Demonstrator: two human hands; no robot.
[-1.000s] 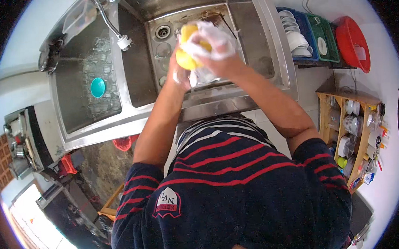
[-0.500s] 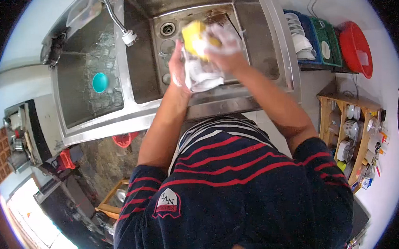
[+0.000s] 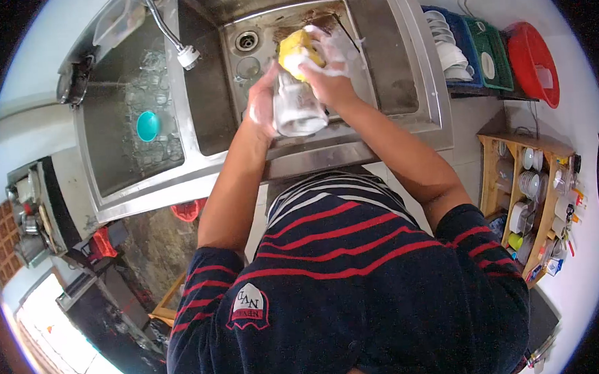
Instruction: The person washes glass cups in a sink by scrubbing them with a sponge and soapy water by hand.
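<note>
My left hand is wrapped round the side of a clear drinking glass, which is smeared with white suds and tilted over the sink. A foam-covered yellow sponge is gripped in my right hand at the glass's far end. Lather coats the right fingers, and some clings to the left hand. Below them lies the right-hand steel basin, where another clear glass rests near the drain.
Many clear glasses and a turquoise cup fill the left basin. A flexible faucet hangs over the divider. To the right are a blue rack of white dishes, a green basket, a red tub and a wooden shelf.
The sponge and right hand, blurred by motion before, now show clearly and have shifted slightly. The glass is turned a little, with less foam over its near end.
</note>
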